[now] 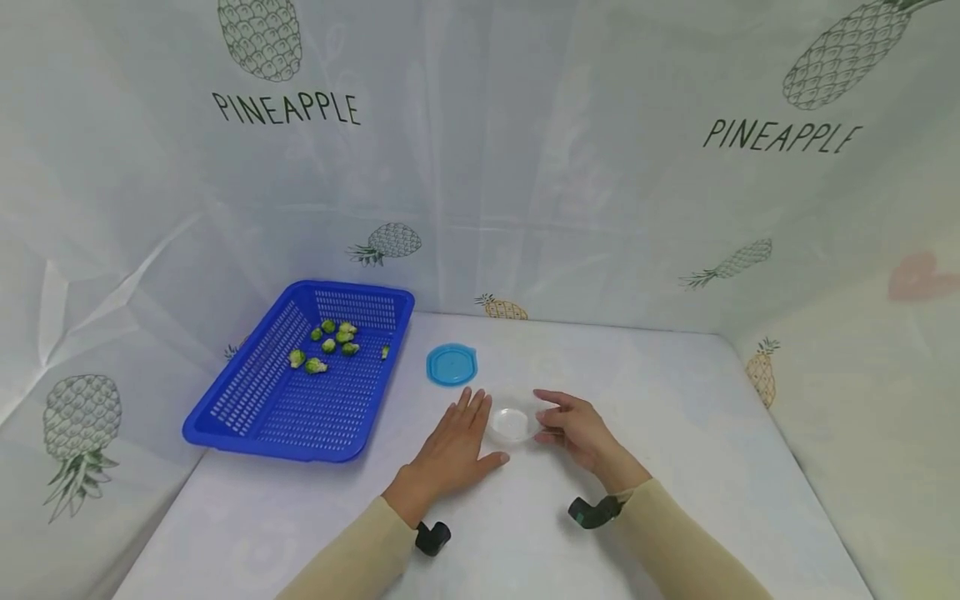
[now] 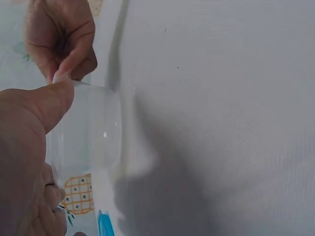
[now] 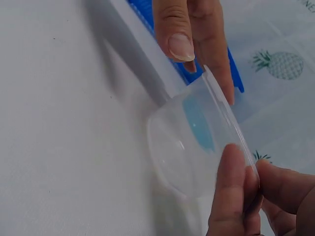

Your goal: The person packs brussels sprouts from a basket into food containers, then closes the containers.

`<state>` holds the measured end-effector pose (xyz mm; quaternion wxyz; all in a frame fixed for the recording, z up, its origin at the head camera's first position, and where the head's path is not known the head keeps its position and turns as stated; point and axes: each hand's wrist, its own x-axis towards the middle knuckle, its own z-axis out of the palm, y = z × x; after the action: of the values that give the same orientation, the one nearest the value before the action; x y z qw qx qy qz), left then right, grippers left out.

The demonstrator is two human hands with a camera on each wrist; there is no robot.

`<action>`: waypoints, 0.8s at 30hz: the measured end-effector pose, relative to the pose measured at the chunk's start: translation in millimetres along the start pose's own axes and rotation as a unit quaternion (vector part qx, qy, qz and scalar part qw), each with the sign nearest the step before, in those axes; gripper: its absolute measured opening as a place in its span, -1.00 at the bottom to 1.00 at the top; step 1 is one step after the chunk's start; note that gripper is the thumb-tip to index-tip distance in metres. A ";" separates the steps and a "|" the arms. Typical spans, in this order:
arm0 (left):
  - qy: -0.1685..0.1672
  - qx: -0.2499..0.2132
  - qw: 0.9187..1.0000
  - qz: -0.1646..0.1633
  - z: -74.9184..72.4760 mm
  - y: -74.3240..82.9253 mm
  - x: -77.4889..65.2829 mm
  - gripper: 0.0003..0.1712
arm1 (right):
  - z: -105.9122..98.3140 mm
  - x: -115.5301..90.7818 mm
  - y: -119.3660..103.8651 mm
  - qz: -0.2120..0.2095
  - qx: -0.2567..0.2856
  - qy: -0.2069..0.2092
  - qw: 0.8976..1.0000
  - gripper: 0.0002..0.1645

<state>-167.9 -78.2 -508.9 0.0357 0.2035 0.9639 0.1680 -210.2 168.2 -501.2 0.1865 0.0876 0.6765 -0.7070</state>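
A small clear plastic container (image 1: pixel 512 426) is between the two hands, its round side and bottom showing in the right wrist view. Its right rim is pinched between the thumb and fingers of my right hand (image 1: pixel 581 432). My left hand (image 1: pixel 453 450) is on the container's left, fingers straight and thumb spread, close to the rim without curling round it. Beyond the left fingertips lies a blue lid (image 1: pixel 452 364) with a small tab, flat on the table.
To the left stands a blue plastic basket (image 1: pixel 315 421) with slotted walls. Several Brussels sprouts (image 1: pixel 328 345) lie toward its far end. A pineapple-printed sheet (image 1: pixel 562 208) hangs behind the white table (image 1: pixel 675 400) and along its sides.
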 end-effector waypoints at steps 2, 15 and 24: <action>-0.006 0.002 1.000 0.000 -2.2 -0.6 -1.5 0.14 | 1.3 -2.4 -1.6 0.001 0.005 -0.002 1.000 -0.34; -0.024 -0.008 1.000 0.011 -9.7 3.5 -6.5 0.10 | 0.1 -10.6 0.5 0.005 0.018 0.005 1.000 -0.35; -0.025 0.005 1.000 0.006 -10.1 0.3 -5.6 0.13 | 4.9 -8.1 0.4 0.000 0.009 0.017 1.000 -0.36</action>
<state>-164.1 -83.3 -499.3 0.0572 0.2139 0.9623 0.1581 -202.1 164.5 -498.2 0.1744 0.1011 0.6731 -0.7115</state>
